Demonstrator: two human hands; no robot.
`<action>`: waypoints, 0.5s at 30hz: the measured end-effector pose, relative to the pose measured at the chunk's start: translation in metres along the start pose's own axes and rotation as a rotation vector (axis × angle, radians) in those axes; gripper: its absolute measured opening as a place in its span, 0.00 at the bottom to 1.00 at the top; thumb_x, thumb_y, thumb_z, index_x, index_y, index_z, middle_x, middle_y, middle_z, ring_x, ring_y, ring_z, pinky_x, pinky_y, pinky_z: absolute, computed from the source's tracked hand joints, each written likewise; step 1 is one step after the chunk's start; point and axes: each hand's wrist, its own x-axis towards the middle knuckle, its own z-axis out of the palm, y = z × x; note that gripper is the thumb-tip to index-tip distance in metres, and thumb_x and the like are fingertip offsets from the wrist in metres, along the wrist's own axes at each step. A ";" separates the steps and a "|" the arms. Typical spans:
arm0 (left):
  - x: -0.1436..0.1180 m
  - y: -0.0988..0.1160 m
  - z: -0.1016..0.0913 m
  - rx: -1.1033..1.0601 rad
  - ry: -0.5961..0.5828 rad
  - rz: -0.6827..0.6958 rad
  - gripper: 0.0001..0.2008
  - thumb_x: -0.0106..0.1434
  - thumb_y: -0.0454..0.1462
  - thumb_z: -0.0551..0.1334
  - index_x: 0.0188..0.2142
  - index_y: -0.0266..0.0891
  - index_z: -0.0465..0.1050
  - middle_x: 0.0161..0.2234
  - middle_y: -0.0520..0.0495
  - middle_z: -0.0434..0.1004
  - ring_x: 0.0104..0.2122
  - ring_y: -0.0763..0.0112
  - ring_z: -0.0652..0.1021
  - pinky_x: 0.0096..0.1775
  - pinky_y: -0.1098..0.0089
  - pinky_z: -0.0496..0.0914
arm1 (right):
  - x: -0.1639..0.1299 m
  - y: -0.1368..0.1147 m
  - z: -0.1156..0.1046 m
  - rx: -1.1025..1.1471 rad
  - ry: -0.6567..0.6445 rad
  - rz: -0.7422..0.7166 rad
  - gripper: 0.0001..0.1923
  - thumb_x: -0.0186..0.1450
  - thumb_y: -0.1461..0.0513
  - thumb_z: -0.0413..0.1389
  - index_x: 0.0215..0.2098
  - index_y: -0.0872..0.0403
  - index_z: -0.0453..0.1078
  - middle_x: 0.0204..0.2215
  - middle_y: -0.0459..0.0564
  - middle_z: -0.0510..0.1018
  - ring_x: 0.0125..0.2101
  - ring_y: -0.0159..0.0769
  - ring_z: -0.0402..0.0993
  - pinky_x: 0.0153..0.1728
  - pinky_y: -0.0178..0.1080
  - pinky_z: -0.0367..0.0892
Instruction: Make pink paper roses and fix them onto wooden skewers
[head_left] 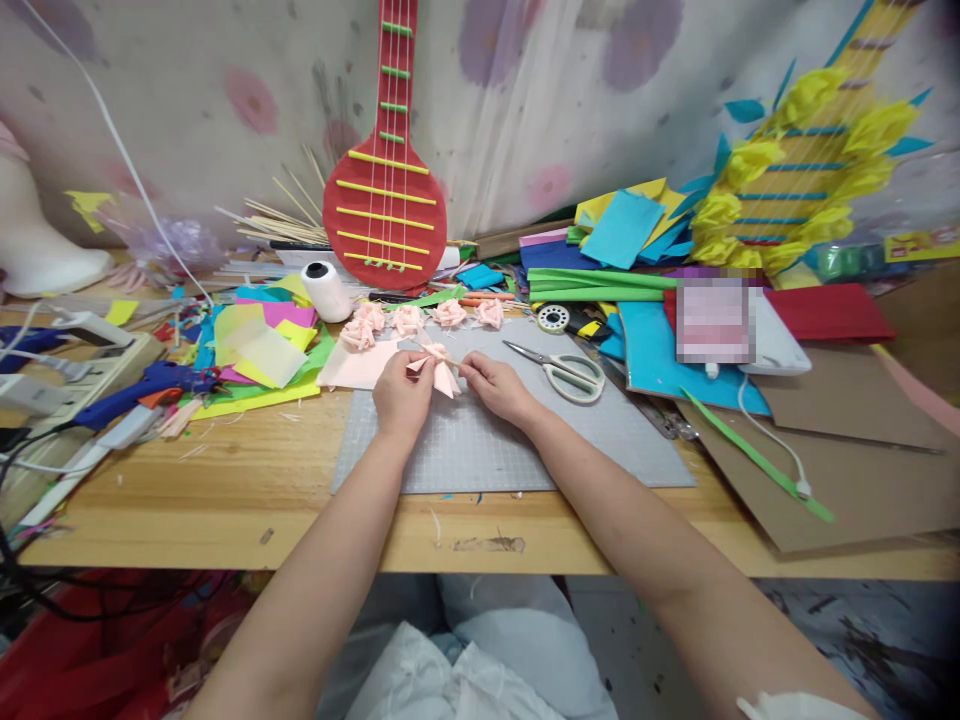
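Both forearms reach far over the worktop (225, 480). Left hand (403, 392) and right hand (496, 385) pinch a pink paper flower (441, 368) above the grey mat (480, 440). Looks mid-shaping; next petals need gentle, steady fingers. Scissors (562, 372) just right; finished flowers (409, 320) beyond.

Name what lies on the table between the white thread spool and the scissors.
In the head view, four pink paper flowers lie in a row between the thread spool and the scissors.

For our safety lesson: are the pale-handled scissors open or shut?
Slightly open: the pale-handled metal scissors lie flat on the grey cutting mat, blades parted.
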 end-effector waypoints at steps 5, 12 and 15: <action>0.003 0.002 0.002 0.120 0.232 0.075 0.17 0.49 0.37 0.63 0.38 0.39 0.61 0.39 0.45 0.65 0.36 0.68 0.69 0.38 0.67 0.64 | -0.003 -0.010 0.002 -0.153 0.053 -0.012 0.12 0.63 0.53 0.44 0.33 0.52 0.63 0.24 0.44 0.71 0.24 0.30 0.64 0.27 0.32 0.53; -0.001 0.012 -0.001 0.246 0.254 0.320 0.12 0.50 0.30 0.58 0.37 0.38 0.64 0.41 0.42 0.62 0.47 0.61 0.64 0.50 0.59 0.56 | -0.002 -0.013 0.006 -0.246 0.167 0.053 0.13 0.63 0.53 0.45 0.34 0.52 0.64 0.24 0.45 0.72 0.24 0.31 0.65 0.26 0.32 0.53; -0.001 0.012 -0.001 0.305 0.131 0.353 0.05 0.53 0.34 0.58 0.32 0.40 0.68 0.33 0.46 0.65 0.40 0.63 0.67 0.46 0.60 0.58 | -0.002 -0.012 0.005 -0.261 0.169 0.053 0.14 0.63 0.52 0.44 0.34 0.52 0.64 0.24 0.44 0.73 0.24 0.30 0.66 0.26 0.31 0.53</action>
